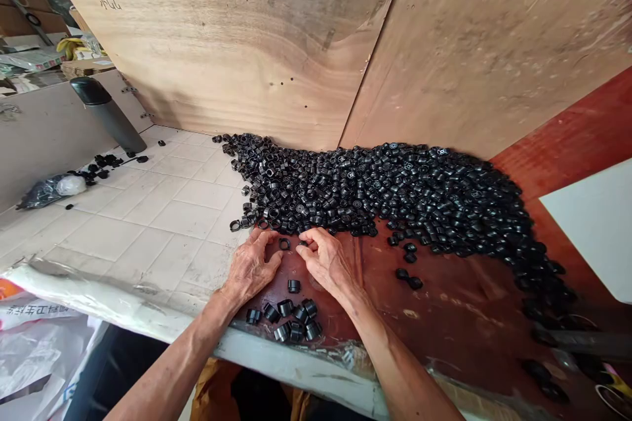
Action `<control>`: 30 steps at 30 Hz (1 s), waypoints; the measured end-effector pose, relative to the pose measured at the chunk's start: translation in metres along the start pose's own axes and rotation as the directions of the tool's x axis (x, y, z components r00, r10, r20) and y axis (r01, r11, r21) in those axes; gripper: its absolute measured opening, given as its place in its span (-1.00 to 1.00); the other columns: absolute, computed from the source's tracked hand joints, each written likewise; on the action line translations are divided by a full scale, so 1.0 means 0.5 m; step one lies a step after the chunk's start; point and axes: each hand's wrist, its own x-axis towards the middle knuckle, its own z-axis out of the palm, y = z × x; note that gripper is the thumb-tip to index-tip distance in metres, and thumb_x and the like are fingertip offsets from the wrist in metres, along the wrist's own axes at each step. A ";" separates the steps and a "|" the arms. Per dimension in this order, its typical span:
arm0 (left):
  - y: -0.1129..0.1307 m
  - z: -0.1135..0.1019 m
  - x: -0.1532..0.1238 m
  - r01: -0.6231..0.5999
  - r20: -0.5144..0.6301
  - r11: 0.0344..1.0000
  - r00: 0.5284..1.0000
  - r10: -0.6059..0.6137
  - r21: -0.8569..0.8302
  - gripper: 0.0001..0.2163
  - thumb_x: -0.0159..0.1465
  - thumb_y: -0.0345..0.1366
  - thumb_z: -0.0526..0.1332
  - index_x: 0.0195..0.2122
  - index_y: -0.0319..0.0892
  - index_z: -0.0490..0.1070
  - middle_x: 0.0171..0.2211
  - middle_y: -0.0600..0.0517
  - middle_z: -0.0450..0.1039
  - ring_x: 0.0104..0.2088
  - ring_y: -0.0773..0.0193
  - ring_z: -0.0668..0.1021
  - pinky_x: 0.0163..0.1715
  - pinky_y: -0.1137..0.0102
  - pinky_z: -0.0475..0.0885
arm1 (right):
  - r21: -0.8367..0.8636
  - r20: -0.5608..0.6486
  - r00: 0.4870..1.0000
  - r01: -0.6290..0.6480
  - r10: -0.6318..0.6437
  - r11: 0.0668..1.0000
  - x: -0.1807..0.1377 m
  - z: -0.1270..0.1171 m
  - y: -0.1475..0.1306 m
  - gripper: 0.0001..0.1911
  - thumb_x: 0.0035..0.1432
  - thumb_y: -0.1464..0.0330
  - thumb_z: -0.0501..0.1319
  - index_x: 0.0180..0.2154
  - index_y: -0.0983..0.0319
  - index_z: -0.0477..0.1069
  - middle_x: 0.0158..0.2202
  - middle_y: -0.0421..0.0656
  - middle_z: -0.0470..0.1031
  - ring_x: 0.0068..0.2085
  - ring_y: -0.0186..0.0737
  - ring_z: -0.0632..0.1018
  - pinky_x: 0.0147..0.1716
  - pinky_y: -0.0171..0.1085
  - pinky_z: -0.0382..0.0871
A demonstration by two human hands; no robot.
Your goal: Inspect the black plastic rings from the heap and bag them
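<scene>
A big heap of small black plastic rings (385, 191) lies across the table against tall plywood boards. My left hand (251, 266) rests palm down at the heap's near edge, fingers curled, next to a single black ring (284, 244). My right hand (326, 260) is beside it, fingers pinched together on a small black piece (302, 244). Between my wrists, near the table's front edge, sits a small cluster of black rings (291, 322).
A dark cylindrical flask (106, 112) stands at the back left on the pale tiled surface (148, 210), with a few loose black parts and a plastic bag (49, 189) nearby. Plywood boards (276, 59) wall the back. White sacks (39, 348) lie at lower left.
</scene>
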 end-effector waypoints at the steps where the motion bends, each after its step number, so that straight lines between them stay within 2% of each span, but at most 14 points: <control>1: -0.002 0.001 0.001 -0.021 0.001 1.000 1.000 0.021 0.006 -0.72 0.31 -0.34 0.29 0.05 -0.05 0.50 -0.06 -0.01 0.54 -0.27 0.21 0.61 -0.17 0.28 0.58 | -0.024 0.025 0.999 0.035 -0.034 0.999 0.000 0.003 0.002 -0.81 0.19 0.53 0.28 -0.19 0.19 0.56 -0.19 -0.10 0.60 -0.26 -0.16 0.60 -0.19 -0.21 0.50; 4: -0.009 0.004 0.002 -0.087 -0.012 0.996 0.996 0.087 0.005 -0.71 0.31 -0.36 0.32 0.06 -0.04 0.52 -0.03 -0.02 0.55 -0.18 0.17 0.63 -0.08 0.24 0.59 | -0.070 0.130 0.985 0.125 -0.116 0.990 -0.002 0.009 0.001 -0.74 0.19 0.57 0.29 -0.12 0.18 0.59 -0.11 -0.06 0.61 -0.18 -0.12 0.63 -0.11 -0.19 0.51; 6: -0.012 0.004 0.002 -0.108 -0.015 0.994 0.994 0.108 -0.001 -0.70 0.31 -0.39 0.32 0.06 -0.03 0.53 -0.03 -0.02 0.55 -0.13 0.16 0.63 -0.04 0.23 0.58 | -0.060 0.156 0.980 0.134 -0.123 0.989 -0.005 0.009 -0.003 -0.73 0.19 0.58 0.30 -0.11 0.17 0.58 -0.11 -0.07 0.62 -0.20 -0.13 0.63 -0.14 -0.20 0.52; 10: -0.009 0.001 0.002 -0.092 -0.004 0.996 0.996 0.092 0.000 -0.80 0.31 -0.39 0.33 -0.05 -0.07 0.56 -0.08 -0.02 0.56 -0.18 0.18 0.64 -0.09 0.24 0.59 | 0.028 0.075 0.994 0.076 -0.078 0.997 -0.005 0.001 -0.015 -0.80 0.21 0.54 0.31 -0.16 0.18 0.53 -0.19 -0.13 0.62 -0.28 -0.19 0.61 -0.21 -0.23 0.53; 13: -0.007 0.000 0.000 -0.104 -0.010 0.994 0.995 0.104 -0.039 -0.82 0.33 -0.38 0.32 -0.06 -0.08 0.54 -0.09 -0.02 0.60 -0.17 0.16 0.64 -0.10 0.24 0.58 | 0.123 0.047 0.993 0.105 -0.112 0.987 -0.003 -0.005 -0.022 -0.86 0.23 0.52 0.29 -0.20 0.19 0.53 -0.18 -0.13 0.61 -0.28 -0.20 0.61 -0.21 -0.25 0.53; 16: -0.007 0.001 -0.003 -0.073 -0.014 0.985 0.997 0.072 -0.155 -0.76 0.33 -0.37 0.31 0.01 -0.06 0.53 -0.11 0.01 0.65 -0.19 0.18 0.67 -0.12 0.25 0.59 | 0.179 0.045 0.983 0.168 -0.179 0.969 -0.001 -0.006 -0.028 -0.83 0.26 0.52 0.26 -0.16 0.18 0.56 -0.14 -0.10 0.62 -0.21 -0.18 0.63 -0.17 -0.24 0.54; 18: -0.005 0.000 -0.004 -0.029 0.006 0.956 0.999 0.032 -0.293 -0.77 0.34 -0.35 0.30 0.02 -0.05 0.53 -0.11 0.03 0.67 -0.19 0.19 0.69 -0.11 0.27 0.61 | 0.203 0.032 0.979 0.192 -0.202 0.960 -0.002 -0.007 -0.032 -0.81 0.26 0.52 0.25 -0.14 0.19 0.57 -0.13 -0.09 0.63 -0.19 -0.17 0.63 -0.15 -0.24 0.54; 23: 0.012 -0.007 -0.003 0.107 0.105 0.771 0.993 -0.053 -0.627 -0.81 0.31 -0.21 0.38 -0.08 -0.08 0.54 -0.15 0.01 0.69 -0.22 0.19 0.71 -0.16 0.29 0.65 | 0.282 0.007 0.987 0.151 -0.160 0.947 -0.004 -0.012 -0.043 -0.85 0.24 0.47 0.28 -0.18 0.18 0.58 -0.18 -0.12 0.63 -0.28 -0.22 0.61 -0.23 -0.28 0.54; 26: 0.019 -0.010 -0.003 0.106 0.092 0.698 0.994 -0.058 -0.708 -0.79 0.26 -0.20 0.42 -0.10 -0.08 0.56 -0.12 0.01 0.69 -0.16 0.16 0.71 -0.07 0.24 0.66 | 0.364 -0.003 0.992 0.118 -0.126 0.924 -0.005 -0.016 -0.048 -0.87 0.21 0.42 0.29 -0.20 0.18 0.59 -0.21 -0.15 0.64 -0.31 -0.23 0.61 -0.27 -0.29 0.54; 30: 0.017 -0.012 -0.006 0.102 0.085 0.709 0.995 -0.059 -0.698 -0.78 0.28 -0.17 0.42 -0.07 -0.07 0.60 -0.05 -0.02 0.69 -0.05 0.10 0.70 0.06 0.16 0.63 | 0.371 0.015 0.993 0.106 -0.121 0.923 -0.005 -0.018 -0.051 -0.89 0.21 0.40 0.30 -0.21 0.17 0.59 -0.23 -0.16 0.64 -0.30 -0.23 0.61 -0.25 -0.29 0.53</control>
